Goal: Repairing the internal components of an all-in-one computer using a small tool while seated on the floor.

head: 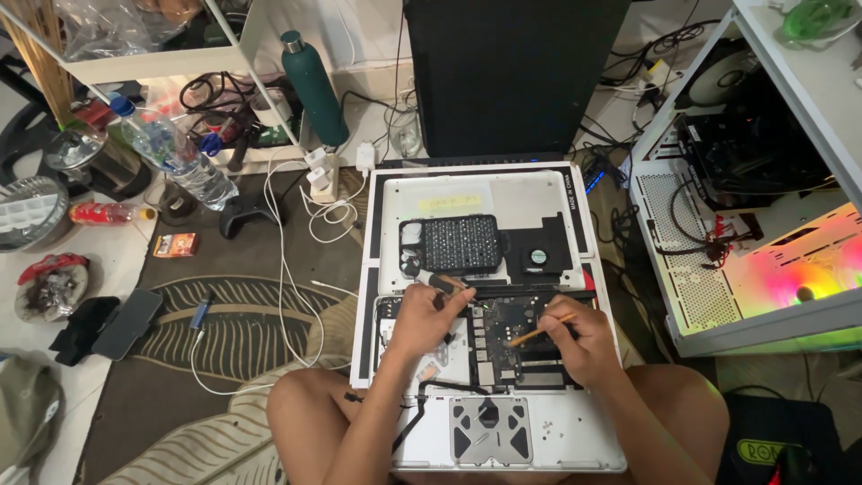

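Silver laptop shell (575, 440) lay opened on the floor, its innards up, straddling my crossed legs. From my seat at the far end I watched the left hand (429, 316) close its fingers around a dark-handled screwdriver (442, 283), whose long axis ran from about ten o'clock down towards four, the tip hidden under the hand. The right hand (584, 339) pinched a thin orange stick (539, 333), fingers narrow on its upper end; it lay roughly along two to eight o'clock, the working end pointing at eight, down onto the dark circuit board (503, 337). A black tray of small bits (460, 243) sat at twelve o'clock from the hands, on the white detached cover (485, 193).

My worry: that stick end sat right on the board, and a slip, I judged, could scrape a small part or tug a connector. Two tools crowded close could knock each other. Loose white cable (280, 260) at nine o'clock might snag a moving elbow.
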